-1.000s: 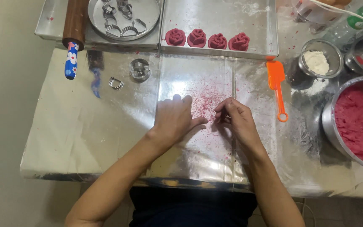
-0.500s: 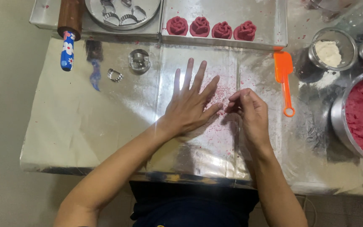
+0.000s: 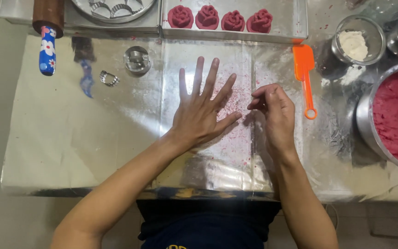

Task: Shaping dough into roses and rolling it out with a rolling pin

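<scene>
Left hand: fingers spread, palm flat on the foil-covered surface, over a patch of pink dough crumbs.
Right hand: just right of the patch, fingertips pressed together in a pinching grip; contents too small to tell.
Crumbs: thin, speckled, between both hands.

Bare forearms without sleeves or jewellery; dark navy garment with yellow print.

On the work sheet the left hand lies flat, the right hand just beside it. Behind them a tray holds four dough roses; a spatula and dough bowl lie right
</scene>
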